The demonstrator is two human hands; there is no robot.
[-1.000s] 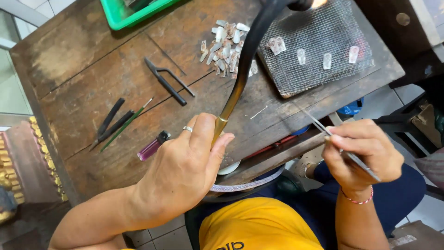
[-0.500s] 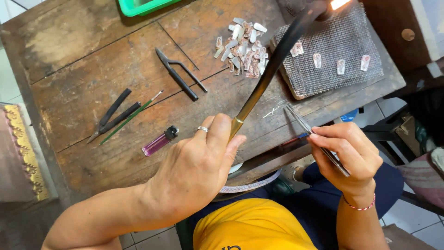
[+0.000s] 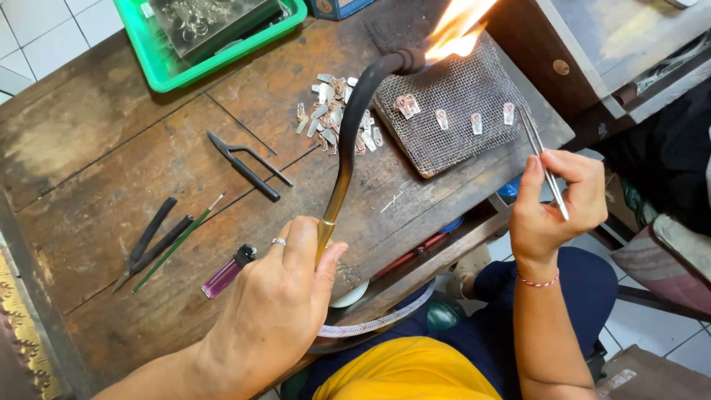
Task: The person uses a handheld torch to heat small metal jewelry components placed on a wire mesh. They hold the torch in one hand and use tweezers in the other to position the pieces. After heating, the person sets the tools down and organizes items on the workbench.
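My left hand (image 3: 278,304) grips the brass end of a curved black torch (image 3: 354,111). An orange flame (image 3: 455,30) burns at its tip over the far edge of a grey wire mesh pad (image 3: 444,130). Several small metal pieces (image 3: 475,121) lie in a row on the pad. My right hand (image 3: 552,204) holds thin metal tweezers (image 3: 544,163), their tips near the pad's right corner. A heap of small metal pieces (image 3: 333,111) lies left of the pad on the worn wooden bench (image 3: 111,170).
A green tray (image 3: 159,63) with a dark box stands at the back. Black pliers (image 3: 248,164), another dark tool (image 3: 152,241), a green-handled brush (image 3: 181,238) and a purple lighter (image 3: 226,272) lie on the bench. A wooden cabinet (image 3: 585,52) stands at right.
The torch tip has swung left and lower in view, with the flame now showing over the mesh. My right hand has lifted the tweezers toward the pad's right corner.
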